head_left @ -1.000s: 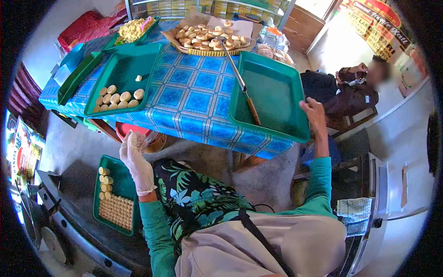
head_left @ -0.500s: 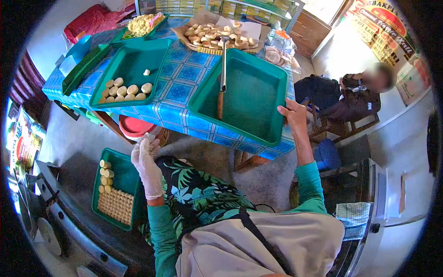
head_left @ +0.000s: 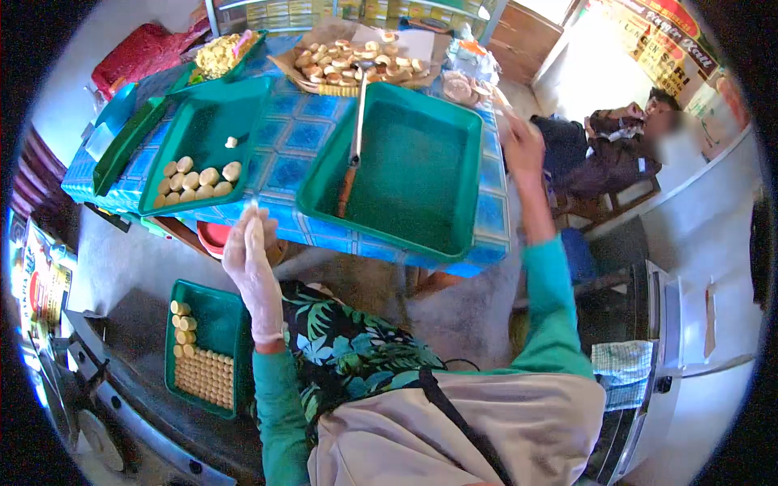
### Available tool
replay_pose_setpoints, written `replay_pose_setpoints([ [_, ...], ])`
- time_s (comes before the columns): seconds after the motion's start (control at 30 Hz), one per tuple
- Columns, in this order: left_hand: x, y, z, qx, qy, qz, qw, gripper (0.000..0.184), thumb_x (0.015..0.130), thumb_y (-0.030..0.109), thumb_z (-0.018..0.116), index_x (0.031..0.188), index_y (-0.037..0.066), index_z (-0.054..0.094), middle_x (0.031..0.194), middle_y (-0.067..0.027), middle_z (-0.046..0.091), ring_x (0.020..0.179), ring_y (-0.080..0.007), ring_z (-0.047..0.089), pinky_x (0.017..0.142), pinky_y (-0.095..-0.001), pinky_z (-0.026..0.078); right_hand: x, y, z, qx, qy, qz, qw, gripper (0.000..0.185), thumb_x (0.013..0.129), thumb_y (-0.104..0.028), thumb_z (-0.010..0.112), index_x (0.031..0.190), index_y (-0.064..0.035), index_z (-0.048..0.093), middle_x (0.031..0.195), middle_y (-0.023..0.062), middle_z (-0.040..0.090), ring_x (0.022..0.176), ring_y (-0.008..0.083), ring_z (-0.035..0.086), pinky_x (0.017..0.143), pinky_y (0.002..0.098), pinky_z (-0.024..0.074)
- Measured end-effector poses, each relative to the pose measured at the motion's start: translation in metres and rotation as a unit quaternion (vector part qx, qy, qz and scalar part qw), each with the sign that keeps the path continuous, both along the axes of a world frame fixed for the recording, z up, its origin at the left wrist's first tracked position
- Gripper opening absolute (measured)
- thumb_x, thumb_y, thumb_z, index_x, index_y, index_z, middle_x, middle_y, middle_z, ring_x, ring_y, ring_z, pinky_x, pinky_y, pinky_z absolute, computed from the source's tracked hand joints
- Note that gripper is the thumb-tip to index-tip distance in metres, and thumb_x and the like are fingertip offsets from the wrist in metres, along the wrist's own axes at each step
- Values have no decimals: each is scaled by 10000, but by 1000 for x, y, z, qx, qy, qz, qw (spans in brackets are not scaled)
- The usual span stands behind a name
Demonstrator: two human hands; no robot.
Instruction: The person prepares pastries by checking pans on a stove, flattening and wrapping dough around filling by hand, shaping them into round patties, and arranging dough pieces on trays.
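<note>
My left hand, in a thin whitish glove, is raised in front of the table edge with its fingers drawn together. Whether anything is between the fingertips I cannot make out. My bare right hand is over the table's right edge, fingers stretched away from me near round, flat pieces in clear plastic. It is slightly blurred and apart from the large green tray. Across that tray's left side lies a metal tool with a wooden handle. Another green tray holds several pale round cakes and a small white piece.
Browned cakes fill a paper-lined basket at the back. A lower green tray at left holds dough balls and cakes, beside a dark griddle-like surface. A person sits at right. A cloth hangs at lower right.
My right hand has let go of the large tray's right rim and moved up, away from me. My left hand has risen slightly, its fingers closer together. The camera view has shifted.
</note>
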State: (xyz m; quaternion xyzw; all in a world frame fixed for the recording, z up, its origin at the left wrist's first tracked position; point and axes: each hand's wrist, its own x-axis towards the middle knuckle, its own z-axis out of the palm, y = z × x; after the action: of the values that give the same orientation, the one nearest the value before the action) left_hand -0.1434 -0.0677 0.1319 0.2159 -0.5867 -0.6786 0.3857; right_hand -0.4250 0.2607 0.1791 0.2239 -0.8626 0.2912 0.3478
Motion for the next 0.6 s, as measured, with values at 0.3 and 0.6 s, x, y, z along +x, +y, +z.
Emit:
replay_pose_setpoints([
  [0.3,-34,16,6,-29,40,-28,998,279,951,141,532,1168,-12,616,1032,-85,664,847,-124,620,751,-255,503,-9,-116,19,-15,-398,324,858,427,873,-278,658,1209,-22,595,784,76,634,581,128,577,458,273,459],
  [0.6,19,-4,-7,9,26,24,999,292,953,134,528,1186,-28,597,999,-68,653,819,-112,605,733,-250,492,6,-193,-22,-136,-656,266,693,653,794,-292,767,1272,-21,415,789,73,636,655,169,615,565,344,481],
])
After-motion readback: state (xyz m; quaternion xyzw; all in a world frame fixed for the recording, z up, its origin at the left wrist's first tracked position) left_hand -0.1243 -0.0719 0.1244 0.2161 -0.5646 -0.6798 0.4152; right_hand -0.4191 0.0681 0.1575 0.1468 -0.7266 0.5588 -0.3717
